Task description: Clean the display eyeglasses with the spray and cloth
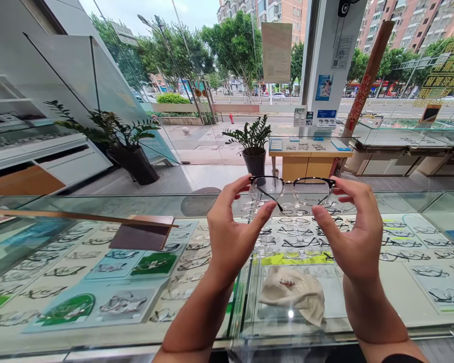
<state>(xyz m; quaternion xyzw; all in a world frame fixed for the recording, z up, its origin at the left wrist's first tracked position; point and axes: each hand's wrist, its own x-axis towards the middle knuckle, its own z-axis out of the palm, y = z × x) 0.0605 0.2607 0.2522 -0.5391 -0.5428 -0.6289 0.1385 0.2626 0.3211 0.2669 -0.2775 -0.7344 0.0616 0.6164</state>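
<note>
A pair of eyeglasses [288, 181] with a dark upper rim and clear lenses is raised above the glass counter, its front roughly level. My left hand [236, 224] grips the left end, fingers at the corner of the frame and thumb close to the tip of a dark temple arm. At the opposite end, my right hand [353, 227] holds the other corner with its fingers, its thumb below the right lens. Below the hands, a crumpled beige cloth [295, 295] with small reddish print lies on the counter top.
The glass display counter [245, 302] spans the foreground, with rows of spectacle frames [196, 247] inside. A brown sign stand [142, 234] sits on its left part. Beyond are potted plants [254, 156], a small wooden display cabinet [308, 164] and large windows facing a street.
</note>
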